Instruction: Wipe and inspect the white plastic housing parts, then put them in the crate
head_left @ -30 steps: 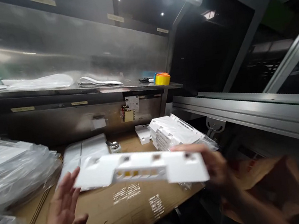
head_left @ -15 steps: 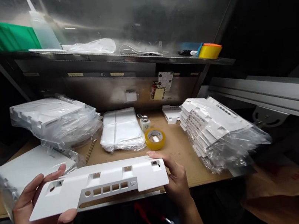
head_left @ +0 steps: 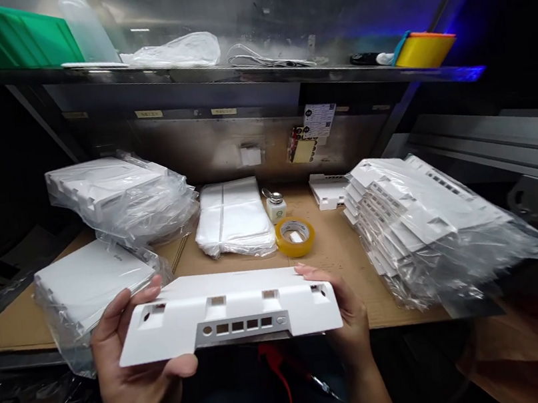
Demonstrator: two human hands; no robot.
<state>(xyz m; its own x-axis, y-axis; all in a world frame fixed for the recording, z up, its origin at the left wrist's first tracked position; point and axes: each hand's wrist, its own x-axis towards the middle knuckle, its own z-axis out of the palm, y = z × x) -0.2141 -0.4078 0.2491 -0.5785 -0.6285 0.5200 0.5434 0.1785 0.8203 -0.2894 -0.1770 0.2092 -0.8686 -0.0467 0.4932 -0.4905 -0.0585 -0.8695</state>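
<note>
Between both hands I hold a white plastic router housing [head_left: 241, 286] above the front edge of the table. Its edge facing me has a grey strip with a round hole and several square port openings, and notches run above it. My left hand [head_left: 135, 356] grips the left end, thumb at the lower edge and fingers behind. My right hand [head_left: 349, 314] wraps round the right end, with some fingers hidden behind the housing. Close to my left hand lies a bagged white housing [head_left: 93, 278]. Beyond the held housing is a roll of yellow tape [head_left: 284, 250].
Bagged white housings are stacked at the left [head_left: 109, 185] and right [head_left: 403, 222]. Behind the tape are a pile of plastic bags [head_left: 231, 220], a small pump bottle [head_left: 276, 206] and another housing [head_left: 328, 191]. A metal shelf [head_left: 260, 75] crosses above.
The housing has turned more level and square to me, still held in both hands. My view has shifted, so the hands and housing appear further right in the picture.
</note>
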